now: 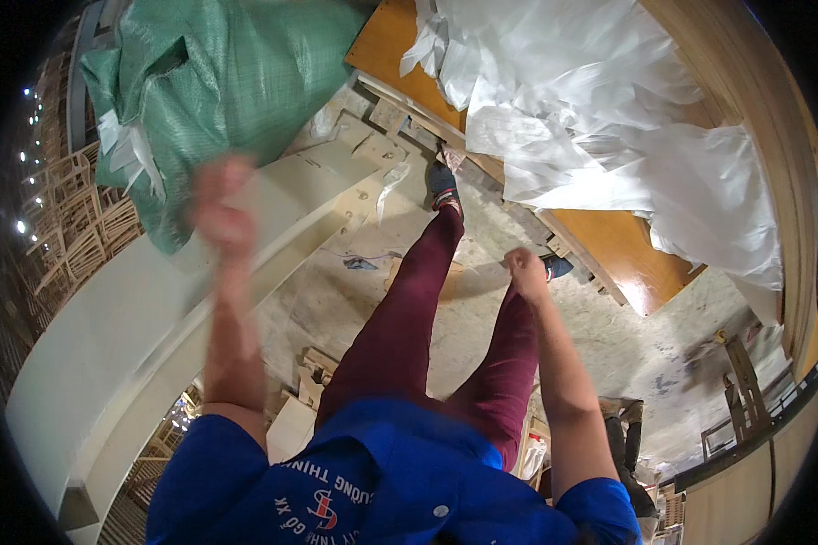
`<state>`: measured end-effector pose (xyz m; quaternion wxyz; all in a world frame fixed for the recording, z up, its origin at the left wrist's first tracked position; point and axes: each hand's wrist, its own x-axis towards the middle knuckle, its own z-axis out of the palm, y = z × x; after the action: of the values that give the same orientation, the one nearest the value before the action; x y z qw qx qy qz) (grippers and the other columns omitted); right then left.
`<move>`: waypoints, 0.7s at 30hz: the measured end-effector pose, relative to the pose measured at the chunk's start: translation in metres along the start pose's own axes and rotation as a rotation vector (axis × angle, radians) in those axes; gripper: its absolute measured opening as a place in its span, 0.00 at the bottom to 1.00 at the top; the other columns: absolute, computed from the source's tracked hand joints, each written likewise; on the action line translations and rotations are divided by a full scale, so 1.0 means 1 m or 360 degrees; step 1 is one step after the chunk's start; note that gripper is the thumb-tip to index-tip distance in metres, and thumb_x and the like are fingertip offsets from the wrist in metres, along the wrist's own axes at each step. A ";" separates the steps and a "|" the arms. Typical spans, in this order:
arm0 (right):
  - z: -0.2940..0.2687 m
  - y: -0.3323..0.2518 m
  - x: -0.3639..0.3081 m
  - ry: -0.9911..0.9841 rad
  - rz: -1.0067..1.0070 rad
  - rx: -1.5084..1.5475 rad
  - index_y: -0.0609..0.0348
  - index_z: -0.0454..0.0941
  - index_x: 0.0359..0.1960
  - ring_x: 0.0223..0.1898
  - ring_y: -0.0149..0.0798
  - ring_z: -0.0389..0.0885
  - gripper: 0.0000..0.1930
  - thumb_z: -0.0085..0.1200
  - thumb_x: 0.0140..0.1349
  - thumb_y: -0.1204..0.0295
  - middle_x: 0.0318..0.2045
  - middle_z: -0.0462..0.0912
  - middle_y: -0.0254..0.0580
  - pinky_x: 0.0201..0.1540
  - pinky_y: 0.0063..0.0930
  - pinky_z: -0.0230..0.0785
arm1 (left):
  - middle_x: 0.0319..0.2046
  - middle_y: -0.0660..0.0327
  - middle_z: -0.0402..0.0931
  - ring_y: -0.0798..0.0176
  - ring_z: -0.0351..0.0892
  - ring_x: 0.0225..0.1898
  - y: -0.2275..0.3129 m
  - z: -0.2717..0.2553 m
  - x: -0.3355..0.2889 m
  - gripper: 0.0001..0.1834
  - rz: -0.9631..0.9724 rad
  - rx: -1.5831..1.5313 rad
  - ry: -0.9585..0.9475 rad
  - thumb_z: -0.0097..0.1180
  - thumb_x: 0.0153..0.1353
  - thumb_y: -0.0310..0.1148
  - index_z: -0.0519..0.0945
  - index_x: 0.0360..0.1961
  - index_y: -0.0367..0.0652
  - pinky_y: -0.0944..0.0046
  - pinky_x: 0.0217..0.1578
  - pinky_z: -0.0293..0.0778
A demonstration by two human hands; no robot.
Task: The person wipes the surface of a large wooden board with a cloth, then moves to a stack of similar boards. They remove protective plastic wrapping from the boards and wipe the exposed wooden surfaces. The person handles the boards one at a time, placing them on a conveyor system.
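My left hand (223, 204) is raised in front of the large green woven sack (236, 82), above a long pale panel (182, 263). Motion smears its fingers, so I cannot make out how they are held. Near my right knee and shoe is my right hand (525, 272), its fingers curled in, with nothing visible in them. It appears apart from the orange-brown wooden board (609, 241) beyond it. Crumpled white sheeting (600, 118) covers much of that board.
My legs in maroon trousers stand astride on a stained concrete floor (391, 272) with scraps on it. Stacked wooden frames (73, 218) fill the far left. A curved wooden edge (782, 136) borders the right, and a wooden stand (745, 386) is at lower right.
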<state>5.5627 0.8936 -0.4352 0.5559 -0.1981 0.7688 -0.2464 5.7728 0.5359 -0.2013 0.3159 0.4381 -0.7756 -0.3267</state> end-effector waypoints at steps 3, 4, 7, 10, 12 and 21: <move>-0.003 -0.037 0.062 0.0080 -0.0099 -0.0409 0.61 0.77 0.29 0.35 0.56 0.77 0.12 0.47 0.55 0.65 0.28 0.78 0.57 0.37 0.44 0.69 | 0.32 0.57 0.74 0.54 0.73 0.35 -0.023 0.103 -0.072 0.10 0.0352 0.0473 -0.1096 0.55 0.46 0.25 0.77 0.33 0.40 0.58 0.35 0.70; -0.007 -0.058 0.087 0.0049 -0.0178 -0.0575 0.61 0.76 0.29 0.35 0.56 0.77 0.12 0.46 0.55 0.65 0.29 0.78 0.57 0.38 0.46 0.69 | 0.33 0.57 0.74 0.53 0.73 0.36 -0.053 0.117 -0.085 0.09 0.0221 0.0436 -0.1117 0.54 0.47 0.24 0.77 0.33 0.40 0.57 0.36 0.70; -0.004 -0.080 0.172 0.0189 -0.0404 -0.0815 0.58 0.75 0.32 0.36 0.56 0.74 0.10 0.46 0.56 0.66 0.32 0.76 0.53 0.40 0.45 0.69 | 0.35 0.55 0.73 0.50 0.72 0.38 -0.189 0.139 -0.106 0.07 -0.0219 0.0544 -0.0990 0.52 0.48 0.25 0.77 0.31 0.42 0.58 0.40 0.70; 0.008 -0.093 0.247 0.0173 -0.0408 -0.1052 0.52 0.73 0.37 0.44 0.50 0.71 0.10 0.49 0.52 0.67 0.40 0.74 0.44 0.44 0.45 0.68 | 0.37 0.53 0.72 0.50 0.71 0.43 -0.319 0.142 -0.079 0.08 -0.0629 0.0878 -0.0865 0.52 0.50 0.25 0.76 0.34 0.43 0.58 0.45 0.67; 0.014 -0.078 0.285 0.0231 -0.0456 -0.1000 0.51 0.73 0.37 0.46 0.51 0.69 0.12 0.50 0.48 0.70 0.44 0.73 0.46 0.48 0.44 0.65 | 0.41 0.54 0.72 0.50 0.69 0.46 -0.401 0.148 -0.057 0.09 -0.0841 0.1176 -0.0907 0.52 0.51 0.28 0.77 0.35 0.46 0.54 0.50 0.64; 0.049 -0.101 0.311 0.0238 -0.0517 -0.1231 0.61 0.66 0.29 0.36 0.52 0.66 0.13 0.54 0.40 0.73 0.29 0.69 0.49 0.42 0.42 0.60 | 0.53 0.59 0.69 0.43 0.58 0.58 -0.621 0.131 -0.022 0.21 -0.1198 0.1865 -0.1641 0.41 0.59 0.49 0.74 0.50 0.57 0.35 0.51 0.53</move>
<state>5.5178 0.6254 -0.6227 0.3374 -0.4921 0.8016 -0.0379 5.9740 0.3352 -0.7692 -0.4811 0.5550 -0.6688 -0.1150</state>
